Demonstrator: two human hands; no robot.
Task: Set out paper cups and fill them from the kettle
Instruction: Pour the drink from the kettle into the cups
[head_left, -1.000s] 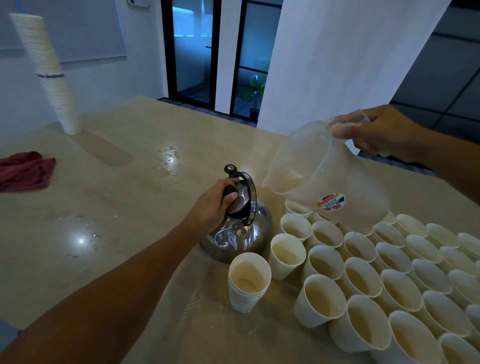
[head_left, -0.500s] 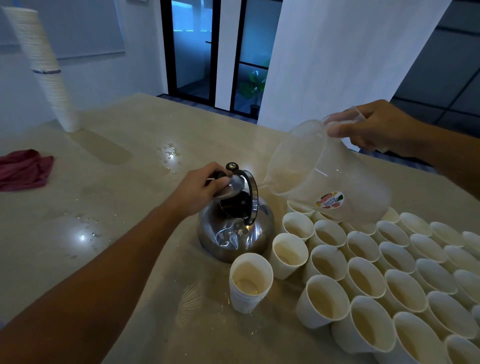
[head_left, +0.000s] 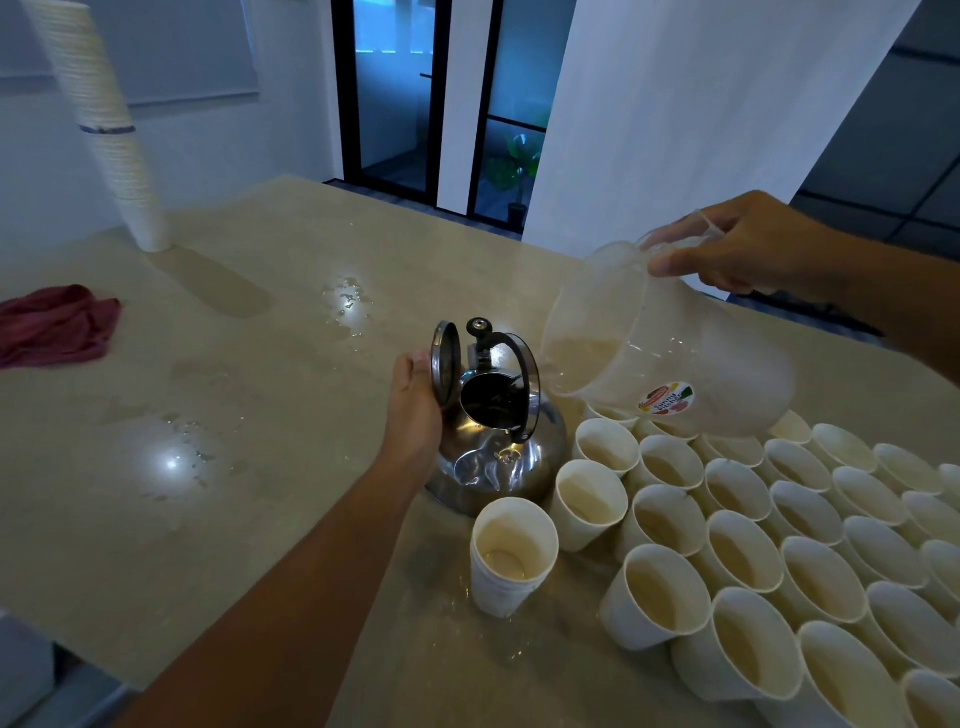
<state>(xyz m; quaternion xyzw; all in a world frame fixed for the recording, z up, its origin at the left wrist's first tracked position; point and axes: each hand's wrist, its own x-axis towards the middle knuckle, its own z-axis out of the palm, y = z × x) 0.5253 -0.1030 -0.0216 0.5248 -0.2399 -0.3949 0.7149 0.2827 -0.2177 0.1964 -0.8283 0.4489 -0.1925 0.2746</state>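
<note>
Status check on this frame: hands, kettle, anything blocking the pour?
Left hand holds lid off kettle. Right hand grips tilted pitcher, spout beside the kettle's opening. Kettle handle arches over opening; cups crowd right.

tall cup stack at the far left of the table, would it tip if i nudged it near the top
Probably yes. The tall cup stack already leans and rests on a single cup's narrow base, so a high push would likely topple it. Being paper, it is probably light and may bend or separate rather than move as one. The table looks glossy, so it might slide.
</note>
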